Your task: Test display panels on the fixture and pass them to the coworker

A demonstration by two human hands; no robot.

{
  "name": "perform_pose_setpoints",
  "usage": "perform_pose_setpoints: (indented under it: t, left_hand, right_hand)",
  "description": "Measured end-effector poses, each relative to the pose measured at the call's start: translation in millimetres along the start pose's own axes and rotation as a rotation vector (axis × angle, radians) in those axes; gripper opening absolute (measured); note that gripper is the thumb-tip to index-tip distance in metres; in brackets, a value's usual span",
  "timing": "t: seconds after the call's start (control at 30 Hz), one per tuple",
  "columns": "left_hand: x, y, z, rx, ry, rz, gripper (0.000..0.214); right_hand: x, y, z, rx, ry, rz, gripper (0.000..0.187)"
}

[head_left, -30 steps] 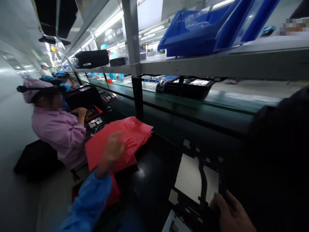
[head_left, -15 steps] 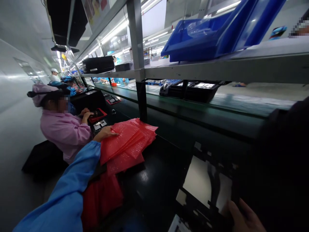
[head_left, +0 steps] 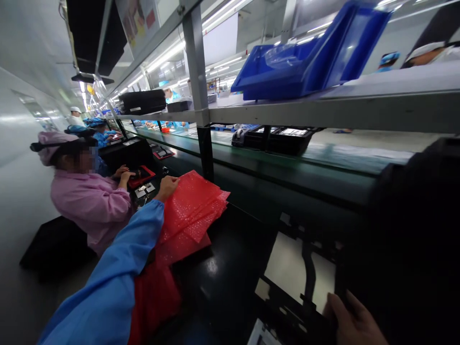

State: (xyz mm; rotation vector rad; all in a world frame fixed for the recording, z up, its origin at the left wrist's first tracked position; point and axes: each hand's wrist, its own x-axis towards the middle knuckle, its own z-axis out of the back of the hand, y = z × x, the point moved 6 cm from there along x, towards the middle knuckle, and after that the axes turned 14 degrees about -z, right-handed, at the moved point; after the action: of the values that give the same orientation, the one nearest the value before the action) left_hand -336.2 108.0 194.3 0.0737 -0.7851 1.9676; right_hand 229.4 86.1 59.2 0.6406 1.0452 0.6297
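Note:
My left hand [head_left: 167,188], in a blue sleeve, is closed on the upper left corner of a red bubble-wrap bag [head_left: 189,196]. That bag lies fanned over several more red bubble-wrap sheets on the dark bench. At the lower right, my right hand [head_left: 354,320] grips the near edge of a flat black panel with silver plates [head_left: 285,261] and a black strip running across it. The thumb lies on the panel's face, while the other fingers are partly hidden in shadow. A silver-edged part [head_left: 263,334] shows below the panel.
More red sheets [head_left: 156,297] hang low beside my sleeve. A co-worker in pink [head_left: 91,196] works at the left. A metal post [head_left: 197,72] rises behind the bags, and a shelf above holds a blue bin [head_left: 276,72]. Black trays [head_left: 287,138] stand beyond the conveyor.
My left hand has moved up and right, lifting the top red bag's corner and shifting it over the pile. My right hand still holds the panel. The view has turned slightly right.

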Motion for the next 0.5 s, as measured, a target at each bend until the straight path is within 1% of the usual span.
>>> perform_pose_setpoints:
  t: [0.03, 0.1, 0.17, 0.23, 0.3, 0.33, 0.37, 0.4, 0.43, 0.5]
  left_hand:
    - [2, -9, 2.8, 0.01, -0.012, -0.022, 0.023]
    - [5, -27, 14.1, 0.023, -0.028, -0.078, 0.018]
    - [7, -49, 30.4, 0.015, -0.029, -0.13, 0.017]
    - [5, -74, 47.0, -0.01, -0.023, -0.166, 0.018]
    - [-3, -107, 56.0, -0.103, -0.006, -0.208, 0.019]
    - [-10, -127, 54.9, -0.251, 0.015, -0.25, 0.018]
    - [-20, -148, 48.8, -0.414, 0.063, -0.274, 0.016]
    - [-32, -169, 36.8, -0.547, 0.154, -0.275, 0.012]
    - [-47, -190, 20.2, -0.665, 0.27, -0.252, 0.007]
    - [-83, -232, -18.4, -0.878, 0.503, -0.222, 0.016]
  right_hand:
    - [1, 0, 0, 0.017, 0.009, 0.003, 0.072]
    - [2, 0, 0, 0.059, 0.039, 0.0, 0.075]
    - [4, -2, 0, 0.086, 0.052, 0.002, 0.075]
    - [7, -4, 0, 0.09, 0.054, 0.049, 0.072]
    - [11, -7, -3, 0.095, 0.072, 0.125, 0.069]
    - [13, -8, -4, 0.097, 0.083, 0.159, 0.067]
    - [14, -11, -5, 0.093, 0.09, 0.184, 0.066]
    - [15, -13, -6, 0.09, 0.094, 0.2, 0.065]
    - [15, -15, -5, 0.092, 0.097, 0.214, 0.066]
    - [14, -15, -4, 0.128, 0.13, 0.237, 0.068]
